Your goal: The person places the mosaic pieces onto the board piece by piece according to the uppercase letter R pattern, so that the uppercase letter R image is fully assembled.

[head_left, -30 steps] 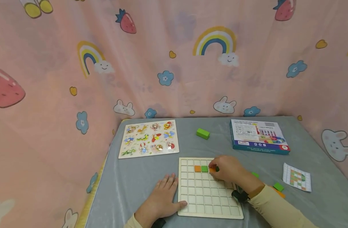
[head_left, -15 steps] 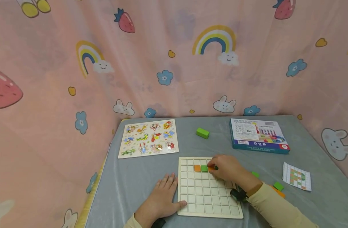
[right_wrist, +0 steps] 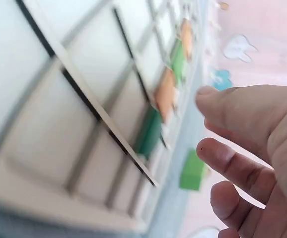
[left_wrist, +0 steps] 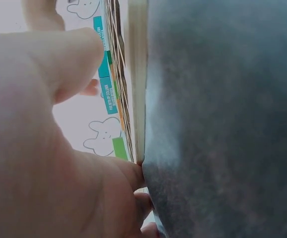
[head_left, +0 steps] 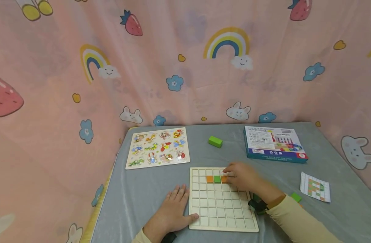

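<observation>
A pale wooden grid board [head_left: 216,206] lies on the grey cloth. In one of its upper rows sit an orange tile [head_left: 209,179], a green tile [head_left: 217,179] and a second orange tile [head_left: 224,179]. The right wrist view adds a dark green tile [right_wrist: 150,133] at the end of that row, hidden behind the hand in the head view. My right hand [head_left: 246,179] hovers over the board's upper right, fingers loosely bent and apart from the tiles, holding nothing. My left hand [head_left: 173,209] rests flat at the left side, its thumb on the board's edge.
Behind the board stand an insect picture puzzle [head_left: 157,148], a green block [head_left: 215,141] and a boxed set [head_left: 275,144]. To the right lies a printed pattern card [head_left: 315,187], with a loose green tile [head_left: 296,197] partly behind the right sleeve.
My right hand has let go of the tile at the row's right end and lifted slightly, its fingers spreading. My left hand stays in place.
</observation>
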`<state>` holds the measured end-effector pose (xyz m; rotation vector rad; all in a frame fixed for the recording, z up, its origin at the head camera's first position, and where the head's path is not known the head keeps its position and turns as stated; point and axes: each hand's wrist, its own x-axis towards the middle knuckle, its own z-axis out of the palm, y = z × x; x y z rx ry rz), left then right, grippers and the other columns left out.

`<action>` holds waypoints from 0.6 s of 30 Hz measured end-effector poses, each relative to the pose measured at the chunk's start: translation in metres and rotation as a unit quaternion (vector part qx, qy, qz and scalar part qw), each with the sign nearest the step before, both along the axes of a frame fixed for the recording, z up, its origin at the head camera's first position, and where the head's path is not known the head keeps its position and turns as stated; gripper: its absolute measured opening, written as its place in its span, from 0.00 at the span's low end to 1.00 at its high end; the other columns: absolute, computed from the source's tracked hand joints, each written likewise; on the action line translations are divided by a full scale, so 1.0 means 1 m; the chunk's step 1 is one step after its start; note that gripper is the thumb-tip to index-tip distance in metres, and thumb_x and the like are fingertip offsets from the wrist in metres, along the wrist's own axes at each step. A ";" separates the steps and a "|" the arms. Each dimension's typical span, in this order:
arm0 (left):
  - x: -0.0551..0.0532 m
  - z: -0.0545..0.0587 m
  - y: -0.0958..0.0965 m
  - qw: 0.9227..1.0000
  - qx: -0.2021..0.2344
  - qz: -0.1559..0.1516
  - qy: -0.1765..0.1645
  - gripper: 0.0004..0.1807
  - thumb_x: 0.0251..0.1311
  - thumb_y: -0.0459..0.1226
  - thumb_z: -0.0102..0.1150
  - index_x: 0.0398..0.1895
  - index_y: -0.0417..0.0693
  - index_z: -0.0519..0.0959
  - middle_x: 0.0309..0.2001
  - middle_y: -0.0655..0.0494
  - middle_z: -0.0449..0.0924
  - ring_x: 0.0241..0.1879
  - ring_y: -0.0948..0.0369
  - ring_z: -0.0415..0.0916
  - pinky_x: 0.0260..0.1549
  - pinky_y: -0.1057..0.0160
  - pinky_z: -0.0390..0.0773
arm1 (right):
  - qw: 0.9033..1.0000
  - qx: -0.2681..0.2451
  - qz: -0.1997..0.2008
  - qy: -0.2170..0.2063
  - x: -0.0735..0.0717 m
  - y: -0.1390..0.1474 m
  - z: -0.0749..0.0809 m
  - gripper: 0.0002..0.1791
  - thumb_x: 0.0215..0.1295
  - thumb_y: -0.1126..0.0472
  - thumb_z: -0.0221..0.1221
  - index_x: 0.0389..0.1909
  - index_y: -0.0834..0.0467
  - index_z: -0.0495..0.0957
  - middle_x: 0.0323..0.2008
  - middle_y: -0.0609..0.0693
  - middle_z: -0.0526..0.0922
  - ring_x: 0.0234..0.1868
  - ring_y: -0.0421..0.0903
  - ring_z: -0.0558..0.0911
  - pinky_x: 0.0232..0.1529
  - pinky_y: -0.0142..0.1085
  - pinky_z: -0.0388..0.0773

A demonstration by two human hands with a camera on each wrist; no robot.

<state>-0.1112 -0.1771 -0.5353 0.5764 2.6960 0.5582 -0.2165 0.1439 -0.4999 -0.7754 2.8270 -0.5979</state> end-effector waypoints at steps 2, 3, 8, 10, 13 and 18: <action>0.000 -0.001 -0.001 1.000 0.004 0.001 0.005 0.58 0.69 0.74 0.50 0.85 0.39 0.57 0.85 0.42 0.51 0.84 0.43 0.44 0.77 0.35 0.50 | 1.000 -0.012 -0.015 -0.001 0.001 0.009 0.005 0.13 0.71 0.59 0.70 0.53 0.57 0.90 0.48 0.51 0.86 0.50 0.54 0.85 0.51 0.55 0.84; 0.000 0.001 0.000 1.000 -0.001 0.001 0.002 0.58 0.69 0.73 0.50 0.85 0.39 0.57 0.85 0.42 0.51 0.84 0.43 0.44 0.77 0.35 0.51 | 1.000 -0.015 -0.022 -0.002 0.002 0.014 0.009 0.13 0.72 0.60 0.69 0.53 0.58 0.90 0.48 0.51 0.86 0.51 0.55 0.85 0.52 0.56 0.83; 0.003 0.009 0.001 1.000 -0.020 0.006 -0.013 0.56 0.70 0.71 0.53 0.85 0.40 0.57 0.85 0.43 0.50 0.84 0.43 0.44 0.77 0.36 0.52 | 0.999 -0.015 -0.046 -0.005 0.014 0.047 0.029 0.13 0.72 0.63 0.68 0.54 0.61 0.89 0.45 0.50 0.86 0.45 0.51 0.83 0.47 0.53 0.85; 0.002 0.006 -0.001 1.000 -0.013 0.009 -0.015 0.57 0.70 0.72 0.52 0.85 0.40 0.57 0.85 0.43 0.50 0.84 0.43 0.43 0.77 0.36 0.51 | 0.998 -0.002 -0.065 -0.012 0.019 0.064 0.031 0.13 0.72 0.62 0.68 0.54 0.61 0.88 0.45 0.50 0.86 0.42 0.49 0.81 0.44 0.52 0.85; 0.001 -0.002 -0.004 1.000 0.008 0.010 -0.015 0.58 0.69 0.73 0.51 0.85 0.39 0.57 0.85 0.42 0.49 0.84 0.42 0.43 0.77 0.35 0.50 | 0.994 0.035 -0.097 -0.033 0.025 0.089 0.028 0.14 0.71 0.59 0.68 0.54 0.59 0.88 0.46 0.51 0.87 0.41 0.50 0.81 0.45 0.55 0.85; 0.005 0.001 -0.005 1.000 0.009 0.005 -0.022 0.57 0.69 0.72 0.53 0.84 0.38 0.58 0.84 0.40 0.51 0.83 0.39 0.45 0.75 0.32 0.52 | 0.976 0.093 -0.162 -0.110 0.037 0.125 0.011 0.16 0.69 0.56 0.69 0.53 0.60 0.88 0.45 0.55 0.87 0.40 0.51 0.81 0.46 0.60 0.83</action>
